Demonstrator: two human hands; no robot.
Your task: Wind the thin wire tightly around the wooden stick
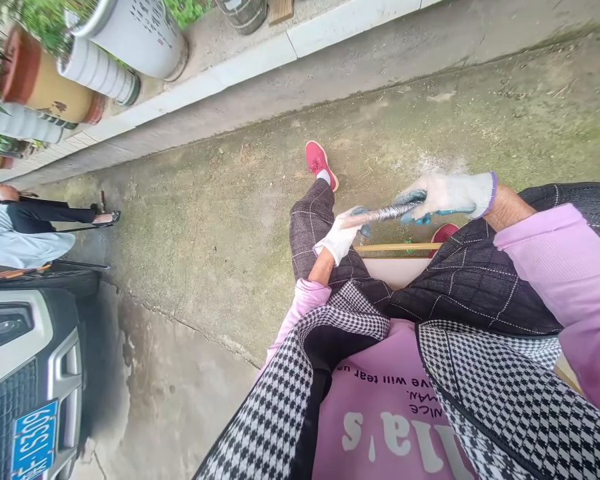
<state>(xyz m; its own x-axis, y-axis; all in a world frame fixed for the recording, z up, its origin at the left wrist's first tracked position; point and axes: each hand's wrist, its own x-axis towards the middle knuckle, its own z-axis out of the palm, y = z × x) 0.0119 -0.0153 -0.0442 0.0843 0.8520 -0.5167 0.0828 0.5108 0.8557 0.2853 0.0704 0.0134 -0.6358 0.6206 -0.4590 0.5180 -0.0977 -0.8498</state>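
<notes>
Both my hands wear white work gloves with blue-grey palms. My left hand is closed on the brown, wooden-looking end of a short rod. Beyond that end the rod is silvery and ridged, like something wrapped round it; motion blurs it, so its exact kind cannot be told. My right hand is closed around the other, silvery end, with its fingertips underneath. The rod is held nearly level above the ground between my spread knees.
A yellowish bar and a pale surface show between my thighs. White powder marks the concrete ground. Potted plants line a raised ledge at upper left. Another person sits near a parked car at left.
</notes>
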